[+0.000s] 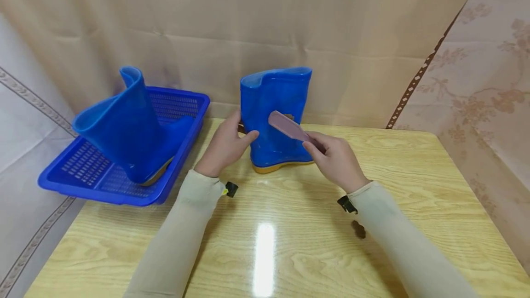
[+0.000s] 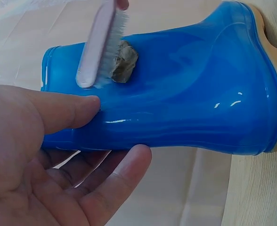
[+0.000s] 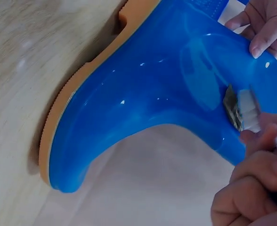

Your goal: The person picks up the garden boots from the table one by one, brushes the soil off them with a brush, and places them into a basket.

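Note:
A blue rain boot (image 1: 275, 105) with an orange-yellow sole stands upright on the table. My left hand (image 1: 227, 144) holds its shaft, thumb on the near side and the other fingers behind, as the left wrist view shows. In my right hand (image 1: 337, 160) is the handle of a pale pink brush (image 1: 287, 125). The white bristles (image 2: 114, 42) face a grey-brown, mud-like clump (image 2: 126, 62) on the boot's shaft and meet its edge in the left wrist view. From the head, the brush partly hides that clump.
To the left, a second blue boot (image 1: 132, 137) leans in a blue plastic basket (image 1: 103, 197). A dark brown blotch (image 1: 358, 229) lies on the wooden table (image 1: 314, 252) by my right forearm. Behind the table hangs a beige curtain (image 1: 352, 59).

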Demonstrator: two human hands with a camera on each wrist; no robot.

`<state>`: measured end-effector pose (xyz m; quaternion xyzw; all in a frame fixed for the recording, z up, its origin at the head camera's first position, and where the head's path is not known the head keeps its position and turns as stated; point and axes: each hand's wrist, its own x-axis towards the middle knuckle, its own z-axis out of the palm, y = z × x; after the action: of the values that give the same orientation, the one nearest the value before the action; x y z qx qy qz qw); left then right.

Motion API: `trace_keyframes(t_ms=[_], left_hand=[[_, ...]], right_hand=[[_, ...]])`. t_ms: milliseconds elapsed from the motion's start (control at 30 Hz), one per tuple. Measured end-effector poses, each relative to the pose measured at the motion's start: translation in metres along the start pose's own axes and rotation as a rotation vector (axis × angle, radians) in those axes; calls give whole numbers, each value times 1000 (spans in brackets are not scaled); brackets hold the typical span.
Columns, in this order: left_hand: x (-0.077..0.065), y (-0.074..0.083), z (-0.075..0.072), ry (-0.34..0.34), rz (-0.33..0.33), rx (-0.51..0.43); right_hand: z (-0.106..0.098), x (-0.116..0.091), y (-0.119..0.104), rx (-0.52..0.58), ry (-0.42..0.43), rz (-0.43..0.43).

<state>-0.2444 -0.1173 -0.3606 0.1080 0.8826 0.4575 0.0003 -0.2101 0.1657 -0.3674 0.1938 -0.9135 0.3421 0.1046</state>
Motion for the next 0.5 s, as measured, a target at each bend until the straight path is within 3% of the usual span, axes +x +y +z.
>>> trace_keyframes(t_ms=[233,500], left_hand=[[0,2,-1,-1,-20,-13],[0,3,0,0,-24,-13]], right_hand=[[-7,-11,13,10,2,100],[-4,-18,13,24,10,52]])
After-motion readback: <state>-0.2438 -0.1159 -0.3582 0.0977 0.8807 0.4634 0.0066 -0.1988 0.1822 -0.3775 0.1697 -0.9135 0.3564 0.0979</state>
